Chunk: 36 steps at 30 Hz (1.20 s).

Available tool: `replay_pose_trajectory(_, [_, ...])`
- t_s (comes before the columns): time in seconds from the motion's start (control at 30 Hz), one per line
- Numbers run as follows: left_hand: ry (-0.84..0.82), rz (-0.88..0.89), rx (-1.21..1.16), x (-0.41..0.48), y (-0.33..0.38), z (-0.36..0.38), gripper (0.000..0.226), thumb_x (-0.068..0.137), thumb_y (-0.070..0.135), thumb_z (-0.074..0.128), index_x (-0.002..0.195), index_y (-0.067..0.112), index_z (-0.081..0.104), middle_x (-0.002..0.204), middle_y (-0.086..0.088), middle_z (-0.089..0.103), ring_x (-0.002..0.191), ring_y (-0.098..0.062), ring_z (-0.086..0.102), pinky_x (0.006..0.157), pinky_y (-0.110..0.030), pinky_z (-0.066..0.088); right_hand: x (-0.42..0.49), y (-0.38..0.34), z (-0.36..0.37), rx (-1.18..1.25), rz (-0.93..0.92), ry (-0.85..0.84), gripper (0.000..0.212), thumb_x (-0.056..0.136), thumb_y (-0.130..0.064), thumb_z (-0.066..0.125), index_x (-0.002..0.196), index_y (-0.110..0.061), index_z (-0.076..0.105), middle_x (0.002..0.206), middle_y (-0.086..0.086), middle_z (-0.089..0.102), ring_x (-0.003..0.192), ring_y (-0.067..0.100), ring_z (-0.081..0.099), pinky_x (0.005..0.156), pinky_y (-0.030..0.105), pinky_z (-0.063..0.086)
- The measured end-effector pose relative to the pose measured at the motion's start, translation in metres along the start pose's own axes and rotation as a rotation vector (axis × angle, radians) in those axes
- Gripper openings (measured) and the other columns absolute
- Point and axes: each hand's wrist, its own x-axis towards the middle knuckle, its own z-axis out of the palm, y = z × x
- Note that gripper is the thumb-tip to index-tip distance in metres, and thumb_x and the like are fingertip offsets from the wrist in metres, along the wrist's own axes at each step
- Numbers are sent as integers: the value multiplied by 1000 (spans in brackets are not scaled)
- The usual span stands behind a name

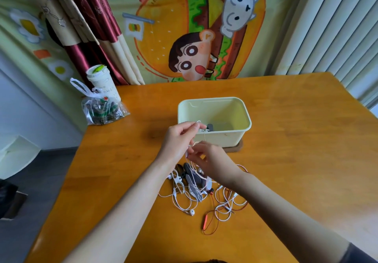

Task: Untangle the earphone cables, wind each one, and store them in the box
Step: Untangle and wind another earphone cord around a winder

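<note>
A tangle of white earphone cables (pixel 184 199) lies on the wooden table (pixel 286 150) below my hands, mixed with a red earphone cable (pixel 212 222) and some grey cable winders (pixel 194 183). My left hand (pixel 180 138) pinches a white cable strand raised above the pile. My right hand (pixel 212 160) pinches the same strand just lower down. Behind my hands stands the pale yellow box (pixel 235 138), open on top, with a small dark item (pixel 210 127) inside near its front wall.
A tied clear plastic bag (pixel 102 109) and a white lidded cup (pixel 102 82) stand at the table's far left corner. A brown base (pixel 237 147) shows under the box. Curtains and a cartoon cloth hang behind the table.
</note>
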Motion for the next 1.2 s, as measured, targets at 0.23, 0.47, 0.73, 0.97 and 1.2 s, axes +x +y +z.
replay_pose_trajectory(0.23, [-107, -100, 3, -4, 2, -10, 16, 99, 29, 46, 102, 24, 61, 82, -11, 45, 71, -20, 47, 52, -19, 42, 13, -8, -22, 195, 129, 209, 13, 100, -16, 39, 91, -11, 46, 69, 1, 62, 56, 4, 58, 51, 11, 39])
replay_pose_trajectory(0.47, [-280, -135, 66, -10, -9, -10, 35, 103, 17, 36, 79, 9, 61, 69, -5, 57, 65, -12, 57, 62, -16, 47, 45, -9, -68, 143, 76, 479, 13, 99, -17, 43, 92, -11, 50, 72, -5, 54, 63, 14, 56, 62, 33, 48])
replay_pose_trajectory(0.73, [24, -95, -174, 1, 4, -9, 32, 103, 19, 39, 88, 10, 66, 69, -7, 56, 63, -14, 63, 63, -21, 54, 22, -1, -22, -81, -50, 432, 24, 82, 11, 53, 105, 4, 53, 100, 14, 54, 89, 25, 53, 82, 39, 47])
replay_pose_trajectory(0.97, [183, -29, -308, 7, 10, -12, 31, 103, 19, 38, 91, 8, 65, 65, -5, 55, 64, -16, 60, 65, -28, 57, 6, 1, 7, 142, 137, -101, 22, 99, -22, 45, 95, -11, 63, 87, -1, 67, 81, 15, 62, 74, 26, 47])
replay_pose_trajectory(1.2, [391, -76, 73, 12, -37, -51, 33, 102, 22, 39, 82, 16, 65, 78, -4, 62, 74, -18, 59, 66, -28, 52, 11, 34, -20, 60, 276, 54, 24, 98, -14, 45, 81, -13, 61, 69, 1, 60, 69, 23, 60, 64, 27, 44])
